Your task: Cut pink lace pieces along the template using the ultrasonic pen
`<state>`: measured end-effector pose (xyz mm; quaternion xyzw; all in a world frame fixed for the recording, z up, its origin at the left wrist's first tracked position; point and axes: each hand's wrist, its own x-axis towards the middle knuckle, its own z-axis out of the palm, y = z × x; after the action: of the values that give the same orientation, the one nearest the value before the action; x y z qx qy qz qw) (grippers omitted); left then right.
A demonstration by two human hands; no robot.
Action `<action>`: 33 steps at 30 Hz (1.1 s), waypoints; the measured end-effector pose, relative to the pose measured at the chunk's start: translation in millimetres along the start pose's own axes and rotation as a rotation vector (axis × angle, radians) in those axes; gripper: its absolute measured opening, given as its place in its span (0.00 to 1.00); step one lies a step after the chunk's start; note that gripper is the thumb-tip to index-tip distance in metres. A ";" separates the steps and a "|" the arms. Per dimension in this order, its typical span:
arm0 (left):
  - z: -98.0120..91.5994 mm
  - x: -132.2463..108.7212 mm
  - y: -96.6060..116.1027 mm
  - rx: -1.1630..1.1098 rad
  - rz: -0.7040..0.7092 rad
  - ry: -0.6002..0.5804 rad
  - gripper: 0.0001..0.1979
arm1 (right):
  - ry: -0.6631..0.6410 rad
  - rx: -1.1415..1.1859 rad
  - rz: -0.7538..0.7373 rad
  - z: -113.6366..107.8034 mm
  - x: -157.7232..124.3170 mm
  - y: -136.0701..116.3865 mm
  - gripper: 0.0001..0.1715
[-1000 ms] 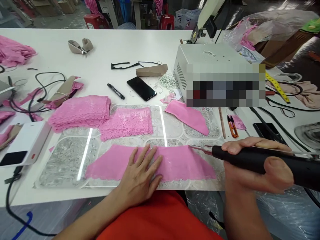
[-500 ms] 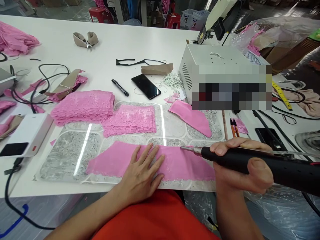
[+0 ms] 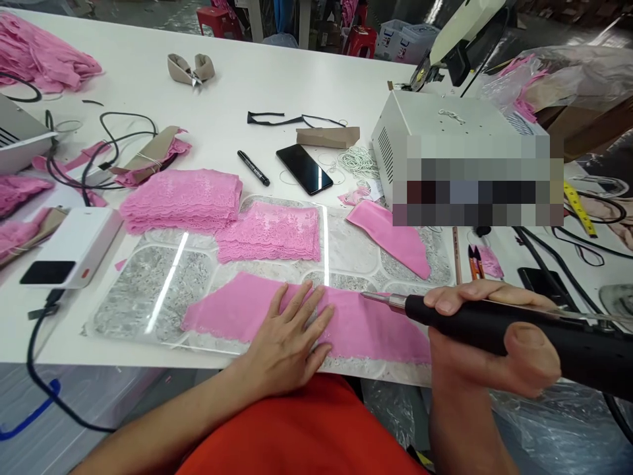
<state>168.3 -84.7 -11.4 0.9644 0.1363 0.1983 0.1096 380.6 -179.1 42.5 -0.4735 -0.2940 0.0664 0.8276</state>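
A long pink fabric panel (image 3: 376, 330) with a scalloped lower edge lies flat on a glossy grey stone-patterned mat (image 3: 153, 284). My left hand (image 3: 291, 340) rests palm down on its middle, fingers spread. My right hand (image 3: 494, 336) is wrapped round a thick black pen-shaped handheld tool (image 3: 459, 316) with a pointed metal tip. That tip is at the panel's upper edge, right of my left fingers; whether it touches the cloth I cannot tell. Beyond lie two stacks of pink lace, a larger one (image 3: 182, 198) and a smaller one (image 3: 271, 231), and a folded pink piece (image 3: 390, 237).
A grey metal box (image 3: 445, 119) stands at the back right, its front blurred out. A phone (image 3: 304, 169), a marker (image 3: 253, 168) and glasses (image 3: 291, 120) lie beyond the mat. At left are a white device (image 3: 74, 244) and black cables (image 3: 32, 356).
The whole view has shifted, so the table's things appear farther right. Both hands keep nearly the same places on the panel, the tool tip still at its upper edge.
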 end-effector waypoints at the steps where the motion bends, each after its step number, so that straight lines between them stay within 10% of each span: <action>1: 0.3 -0.3 -0.1 -0.002 0.000 0.005 0.21 | 0.001 0.009 0.010 3.3 -1.1 -0.1 0.08; 23: 0.6 -1.3 0.4 0.027 -0.009 0.014 0.22 | -0.101 0.023 0.010 20.0 -7.4 7.7 0.06; 33: -19.8 -15.6 -9.3 -0.142 0.282 0.138 0.11 | -0.190 0.139 0.146 26.8 -17.8 -3.0 0.11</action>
<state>144.3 -77.6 -1.6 0.9480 -0.0076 0.2864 0.1387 350.7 -167.7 47.5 -0.4266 -0.3307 0.1915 0.8197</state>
